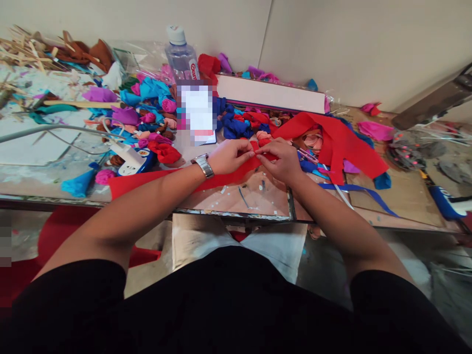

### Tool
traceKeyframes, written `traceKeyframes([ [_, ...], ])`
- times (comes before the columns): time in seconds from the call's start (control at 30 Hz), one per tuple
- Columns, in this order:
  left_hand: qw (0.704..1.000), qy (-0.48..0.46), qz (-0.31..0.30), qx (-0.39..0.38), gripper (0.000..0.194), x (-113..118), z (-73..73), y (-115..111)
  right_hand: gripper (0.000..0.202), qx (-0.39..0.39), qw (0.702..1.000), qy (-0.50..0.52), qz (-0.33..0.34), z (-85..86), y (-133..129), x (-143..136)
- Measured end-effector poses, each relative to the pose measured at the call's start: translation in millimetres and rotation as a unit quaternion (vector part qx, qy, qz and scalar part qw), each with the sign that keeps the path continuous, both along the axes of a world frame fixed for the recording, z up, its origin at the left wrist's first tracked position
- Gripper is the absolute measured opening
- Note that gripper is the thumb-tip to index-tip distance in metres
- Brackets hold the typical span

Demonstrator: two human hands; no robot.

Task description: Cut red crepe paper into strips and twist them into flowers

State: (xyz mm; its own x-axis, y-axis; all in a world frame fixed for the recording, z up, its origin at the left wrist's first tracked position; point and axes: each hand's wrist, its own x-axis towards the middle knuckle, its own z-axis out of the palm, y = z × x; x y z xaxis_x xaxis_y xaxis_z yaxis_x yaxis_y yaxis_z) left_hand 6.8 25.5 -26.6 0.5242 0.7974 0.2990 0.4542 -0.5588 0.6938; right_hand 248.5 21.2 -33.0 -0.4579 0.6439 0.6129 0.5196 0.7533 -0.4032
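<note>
A long red strip (162, 181) of crepe-like paper or cloth lies across the table under my forearms. My left hand (233, 156), below a silver wristwatch (203, 165), pinches a red piece of it between thumb and fingers. Facing it, my right hand (282, 160) is closed with its fingertips on the same red piece, and the two hands nearly touch. To the right, a wider loose red sheet (332, 137) is draped over a heap. Small tweezers or scissors with a pink handle (308, 155) lie beside my right hand.
Rolled paper-like flowers (151, 118) in several colours crowd the table's back. A clear bottle (181, 56) stands behind a blurred phone (199, 115). A plugged charger (127, 153) sits in a power strip (136, 166), its cable running left. A long white box (271, 93) lies against the wall.
</note>
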Motion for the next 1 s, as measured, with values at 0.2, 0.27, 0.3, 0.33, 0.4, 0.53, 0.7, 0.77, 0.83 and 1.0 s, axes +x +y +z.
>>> traceKeyframes([
  [0.2,1.0,0.007,0.006,0.021,0.033,-1.0,-1.6,1.4,0.014,0.016,1.0,-0.004,-0.008,-0.5,0.3,0.8],
  [0.27,1.0,0.007,0.012,0.027,0.033,-0.7,-2.2,1.1,0.013,0.021,1.0,-0.001,-0.005,-0.1,-0.4,0.9],
  [0.3,0.999,0.007,0.015,0.031,0.033,-0.5,-2.2,0.8,0.013,0.021,1.0,-0.001,-0.005,0.1,-0.8,0.8],
  [0.33,0.999,0.007,0.017,0.036,0.033,-0.2,-2.2,0.4,0.014,0.019,1.0,-0.002,-0.007,0.2,-1.1,0.7],
  [0.4,0.999,0.01,0.018,0.045,0.033,0.1,-1.9,-0.3,0.017,0.014,1.0,-0.005,-0.012,0.1,-1.3,0.3],
  [0.53,0.999,0.007,0.015,0.039,0.035,0.3,-2.4,-0.4,0.022,0.01,1.0,-0.005,-0.01,-0.5,-1.2,0.0],
  [0.7,1.0,-0.008,0.009,0.013,0.037,1.6,-4.6,1.1,0.025,0.003,1.0,-0.011,-0.009,0.4,-2.7,-0.1],
  [0.77,1.0,-0.02,0.007,0.004,0.037,2.1,-5.3,1.6,0.025,0.006,1.0,-0.008,-0.008,0.6,-2.8,-0.2],
  [0.83,1.0,-0.024,0.008,0.004,0.037,2.1,-5.7,2.0,0.026,0.005,1.0,-0.006,-0.007,0.4,-2.2,-0.2],
  [1.0,1.0,-0.014,0.012,0.02,0.038,1.1,-5.1,1.8,0.027,-0.012,1.0,-0.002,-0.002,0.2,-0.7,0.5],
])
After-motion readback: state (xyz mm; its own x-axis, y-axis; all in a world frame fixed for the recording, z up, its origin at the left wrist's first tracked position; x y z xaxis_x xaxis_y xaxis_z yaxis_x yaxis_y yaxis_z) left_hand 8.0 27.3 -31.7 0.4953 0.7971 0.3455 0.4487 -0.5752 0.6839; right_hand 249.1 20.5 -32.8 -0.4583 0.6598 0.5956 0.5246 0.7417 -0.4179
